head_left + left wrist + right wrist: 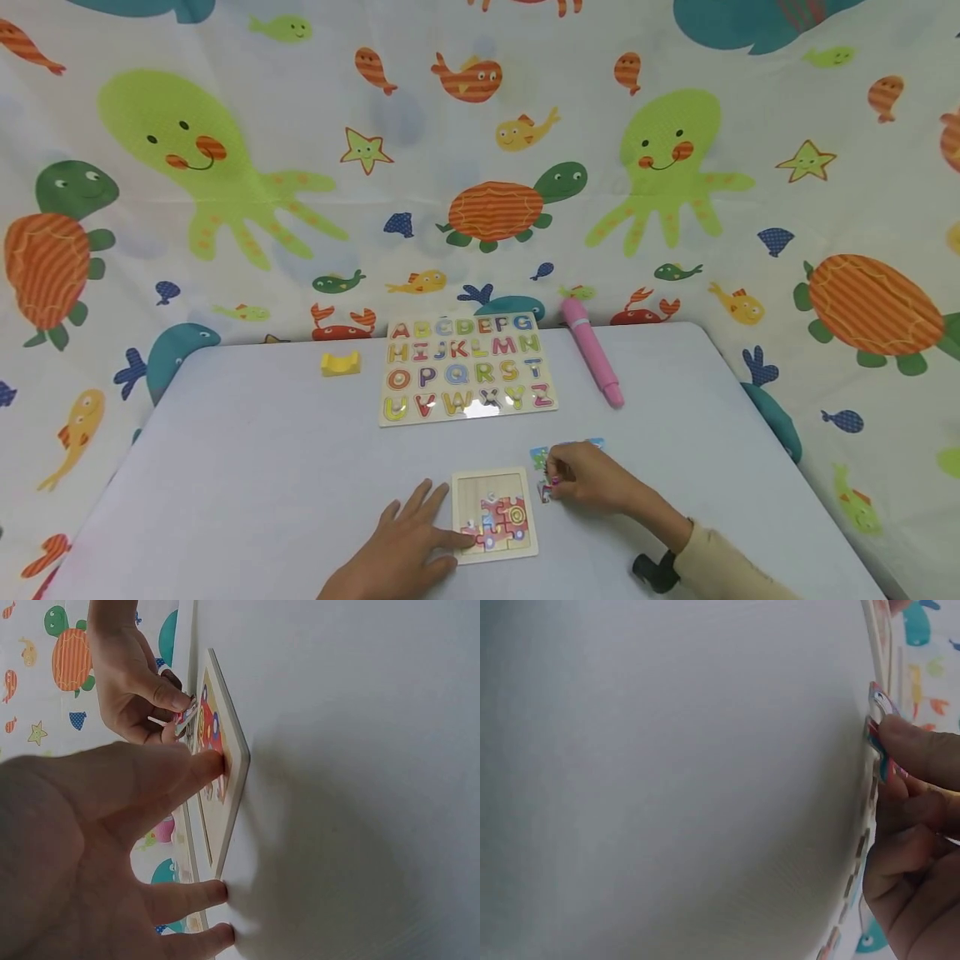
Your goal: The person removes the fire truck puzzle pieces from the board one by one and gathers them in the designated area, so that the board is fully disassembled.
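Observation:
A small wooden jigsaw tray (472, 492) lies on the white table, its lower part filled with joined red, blue and yellow pieces. My left hand (408, 542) is spread at its left side, one finger touching the pieces in the lower left. Two other fingertips rest at the tray's edge in the left wrist view. Just right of the tray, my right hand (596, 479) pinches a small colourful puzzle piece (880, 699) between thumb and finger. Loose puzzle pieces (538, 457) lie beside and behind that hand, partly hidden by it.
Farther back lies an alphabet board (471, 362) with letters in rows. To its right is a pink pen-shaped thing (592, 352); to its left, a yellow arched block (341, 364). A sea-animal cloth (420, 192) hangs behind the table.

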